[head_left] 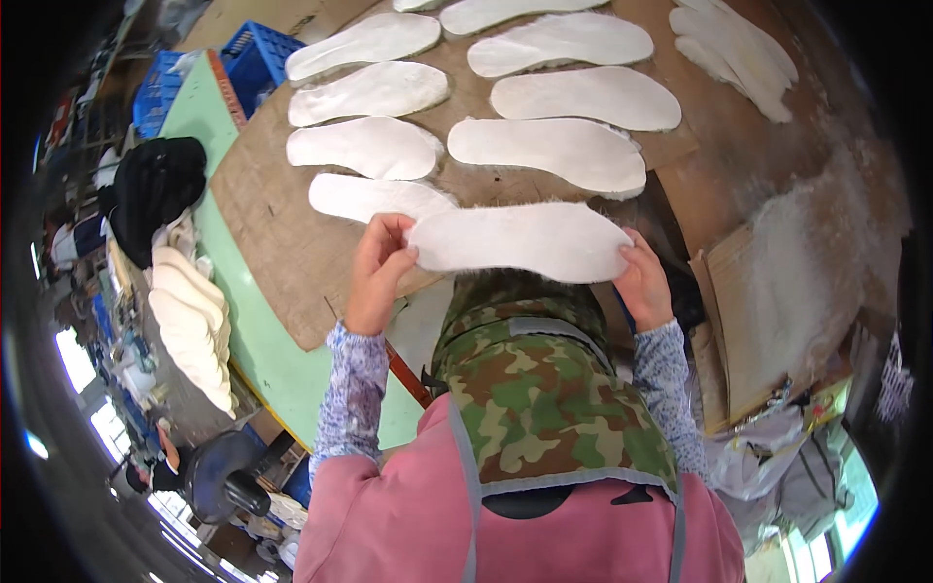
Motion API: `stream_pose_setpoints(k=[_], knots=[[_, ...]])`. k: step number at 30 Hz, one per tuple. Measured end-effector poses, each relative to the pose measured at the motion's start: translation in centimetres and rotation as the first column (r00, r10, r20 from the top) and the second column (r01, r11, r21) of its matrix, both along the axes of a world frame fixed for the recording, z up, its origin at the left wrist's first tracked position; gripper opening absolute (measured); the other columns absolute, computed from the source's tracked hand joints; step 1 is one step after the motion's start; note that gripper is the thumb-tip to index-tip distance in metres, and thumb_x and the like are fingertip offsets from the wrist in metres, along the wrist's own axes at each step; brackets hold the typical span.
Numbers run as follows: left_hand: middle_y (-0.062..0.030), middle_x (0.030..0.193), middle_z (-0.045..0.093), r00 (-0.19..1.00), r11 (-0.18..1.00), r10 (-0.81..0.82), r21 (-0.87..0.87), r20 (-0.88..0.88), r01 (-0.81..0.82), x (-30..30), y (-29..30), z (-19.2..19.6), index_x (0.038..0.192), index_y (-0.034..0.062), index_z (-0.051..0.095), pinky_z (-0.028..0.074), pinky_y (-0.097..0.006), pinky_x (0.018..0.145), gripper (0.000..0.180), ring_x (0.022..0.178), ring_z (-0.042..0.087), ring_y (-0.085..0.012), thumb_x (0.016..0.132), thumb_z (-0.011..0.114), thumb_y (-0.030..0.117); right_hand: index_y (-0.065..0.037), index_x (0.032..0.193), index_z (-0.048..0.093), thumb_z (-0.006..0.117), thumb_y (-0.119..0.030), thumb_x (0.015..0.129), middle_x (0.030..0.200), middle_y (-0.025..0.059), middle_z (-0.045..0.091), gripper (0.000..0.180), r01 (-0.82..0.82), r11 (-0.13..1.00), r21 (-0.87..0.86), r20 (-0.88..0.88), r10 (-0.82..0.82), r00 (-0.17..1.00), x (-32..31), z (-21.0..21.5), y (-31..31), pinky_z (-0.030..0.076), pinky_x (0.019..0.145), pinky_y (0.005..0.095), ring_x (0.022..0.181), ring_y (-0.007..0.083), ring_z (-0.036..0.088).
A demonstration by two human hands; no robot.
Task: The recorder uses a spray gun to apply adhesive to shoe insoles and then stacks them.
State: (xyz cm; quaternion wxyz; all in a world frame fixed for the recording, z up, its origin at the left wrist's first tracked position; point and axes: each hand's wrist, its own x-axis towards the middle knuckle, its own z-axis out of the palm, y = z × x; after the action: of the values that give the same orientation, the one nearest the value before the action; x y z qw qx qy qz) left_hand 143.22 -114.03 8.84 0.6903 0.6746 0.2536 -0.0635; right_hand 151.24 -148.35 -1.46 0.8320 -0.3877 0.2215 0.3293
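A white fleecy insole [520, 241] is stretched level between my two hands, just above the near edge of the work surface. My left hand [377, 272] pinches one end between thumb and fingers. At the opposite end my right hand [643, 280] grips the tip, thumb on top. Fuzzy fibres stick out along the insole's far edge. Right behind it lies another white insole [374, 197], partly covered by the held one. Beyond are two columns of similar insoles, among them one at the right [549, 155] and one at the left [364, 148].
Brown cardboard [262, 223] covers the table, over a light green surface [228, 282]. A pile of white insoles [734, 53] lies far right. Cream insoles [190, 325] are stacked at the left near a black cloth item [160, 189]. Blue crates [260, 58] stand far left; a cardboard box [777, 301] is at right.
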Motion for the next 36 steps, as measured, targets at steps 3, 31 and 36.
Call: stream_pose_setpoints(k=[3, 31, 36], knots=[[-0.0015, 0.091, 0.051, 0.987, 0.976, -0.155, 0.161, 0.040, 0.147, 2.4, 1.5, -4.0, 0.110, 0.0031, 0.049, 0.043, -0.025, 0.076, 0.029, 0.082, 0.049, -0.0111, 0.081, 0.052, 0.000, -0.002, 0.112, 0.052, 0.049, -0.004, 0.086, 0.109, 0.0083, 0.058, 0.025, 0.042, 0.997, -0.064, -0.019, -0.043, 0.999, 0.2, -1.6, 0.5, 0.045, 0.092, 0.0353, 0.103, 0.0196, 0.057], [-0.0139, 0.094, 0.055, 0.803, 0.369, -0.592, 0.862, -0.070, 0.348, 8.0, 1.8, -8.4, 0.102, 0.0096, 0.054, 0.043, -0.047, 0.071, 0.023, 0.084, 0.057, -0.0356, 0.080, 0.053, 0.002, -0.002, 0.110, 0.056, 0.042, -0.028, 0.082, 0.110, 0.0114, 0.061, 0.040, 0.273, 0.961, -0.049, -0.171, -0.277, 0.946, 0.1, -8.4, 2.2, 0.045, 0.092, 0.0455, 0.105, 0.0287, 0.057], [-0.0146, 0.095, 0.051, 0.894, 0.658, -0.436, 0.713, 0.099, 0.242, 7.6, 2.8, -8.5, 0.104, 0.0068, 0.058, 0.048, -0.037, 0.073, 0.020, 0.081, 0.057, -0.0277, 0.085, 0.053, 0.002, -0.004, 0.118, 0.056, 0.045, -0.040, 0.084, 0.116, 0.0101, 0.060, 0.051, 0.174, 0.956, -0.238, -0.156, -0.214, 0.964, 0.4, -7.0, 2.0, 0.044, 0.090, 0.0424, 0.104, 0.0245, 0.056]])
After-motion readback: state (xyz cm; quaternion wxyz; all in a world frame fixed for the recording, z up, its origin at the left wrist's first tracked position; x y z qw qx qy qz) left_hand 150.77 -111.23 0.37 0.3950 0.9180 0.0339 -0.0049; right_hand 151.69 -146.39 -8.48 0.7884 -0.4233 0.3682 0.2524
